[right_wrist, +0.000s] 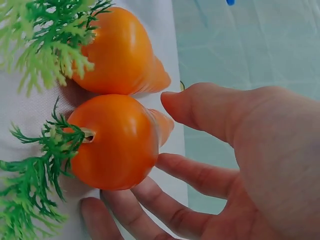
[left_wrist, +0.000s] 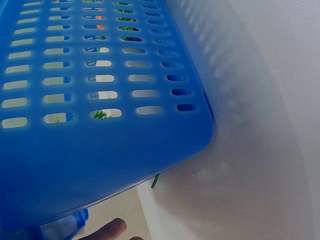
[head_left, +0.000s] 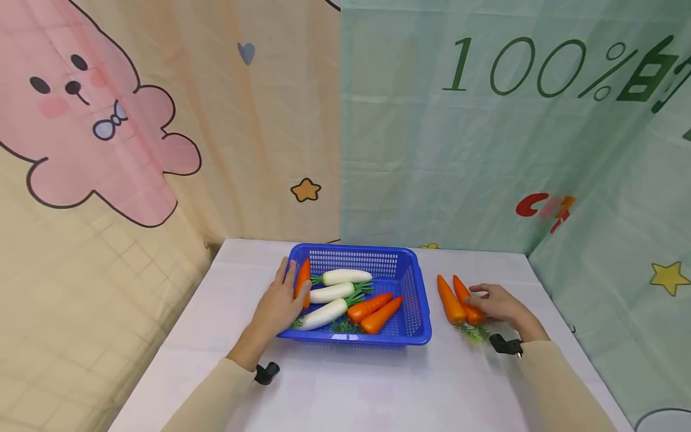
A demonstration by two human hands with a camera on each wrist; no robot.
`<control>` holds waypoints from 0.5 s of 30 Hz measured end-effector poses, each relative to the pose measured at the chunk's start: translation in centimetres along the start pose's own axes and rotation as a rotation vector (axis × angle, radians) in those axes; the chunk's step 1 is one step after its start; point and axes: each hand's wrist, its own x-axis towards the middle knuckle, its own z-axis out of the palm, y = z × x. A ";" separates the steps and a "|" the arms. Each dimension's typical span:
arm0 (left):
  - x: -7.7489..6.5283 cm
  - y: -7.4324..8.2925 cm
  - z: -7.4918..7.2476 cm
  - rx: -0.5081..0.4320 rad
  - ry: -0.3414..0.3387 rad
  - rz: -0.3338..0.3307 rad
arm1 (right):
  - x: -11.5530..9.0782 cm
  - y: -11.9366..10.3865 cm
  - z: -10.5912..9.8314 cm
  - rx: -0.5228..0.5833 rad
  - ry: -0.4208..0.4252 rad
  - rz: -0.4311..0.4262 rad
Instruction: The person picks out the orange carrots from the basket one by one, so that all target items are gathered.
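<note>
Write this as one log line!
left grip: at blue basket, left side | right grip: at rightmost carrot | inside: three carrots, three white radishes

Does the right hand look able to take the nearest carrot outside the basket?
Probably yes: the right hand is beside that carrot, its fingers spread close to it, and nothing visible blocks the way.

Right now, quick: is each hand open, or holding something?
Left hand: open, at the basket's left rim.
Right hand: open, at the rightmost carrot.

Head looks down; left wrist shares the basket [left_wrist: 100,155] closely; right wrist, carrots [right_wrist: 115,145].
</note>
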 end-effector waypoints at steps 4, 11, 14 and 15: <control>0.0 0.0 0.1 0.000 0.009 -0.001 | 0.1 0.0 -0.1 -0.042 0.005 0.002; 0.1 0.1 0.2 0.000 -0.002 0.005 | -0.2 -0.9 -0.6 -0.113 0.099 -0.031; -0.1 0.2 0.0 0.000 -0.003 -0.003 | -0.6 -2.4 -0.6 -0.132 0.137 -0.088; -0.1 0.2 -0.1 0.000 -0.001 -0.006 | -0.7 -3.0 -0.5 -0.140 0.147 -0.108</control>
